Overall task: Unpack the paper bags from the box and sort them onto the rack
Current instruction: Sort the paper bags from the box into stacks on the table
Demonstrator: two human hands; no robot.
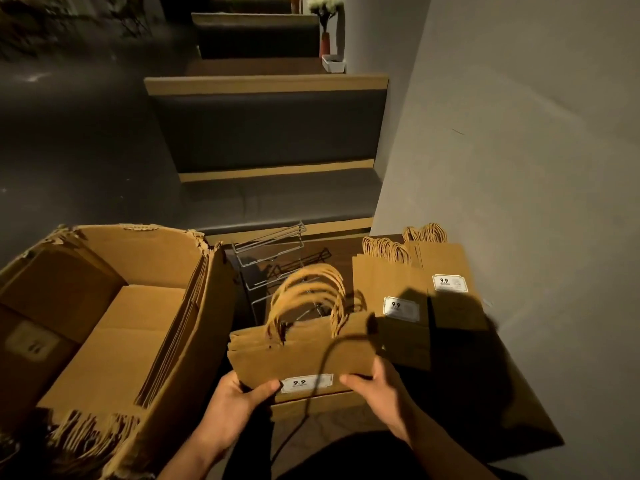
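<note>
Bundle of flat kraft paper bags (301, 355) held at its bottom edge by both hands. Left hand (235, 407) grips the lower left corner, thumb curled over the front face; right hand (377, 393) grips the lower right corner, thumb on the front beside the white "9.9" price label (306, 383). Both hands are clasped on the bundle, roughly level, so neither leads.

Long axis of the bundle runs left to right between the two grips. Twisted-paper handles (308, 296) arch up and away from the hands, blurred.

Key relation: the wire rack (277, 268) lies straight beyond the grip, just past the handles, so the bundle likely has to travel forward, handle end first. Whether the bags touch the rack cannot be told.

Materials: bags are matte brown paper, creased, several layers fanned at the left edge. Rack is thin grey wire, angular tiers.

Right of the grip: two stacks of same bags (415, 299), labelled, handles pointing away. Left of the grip: open corrugated cardboard box (114, 313), torn rim, more flat bags on edge against its right wall. A dark cord (322, 372) crosses the front of the bundle.
</note>
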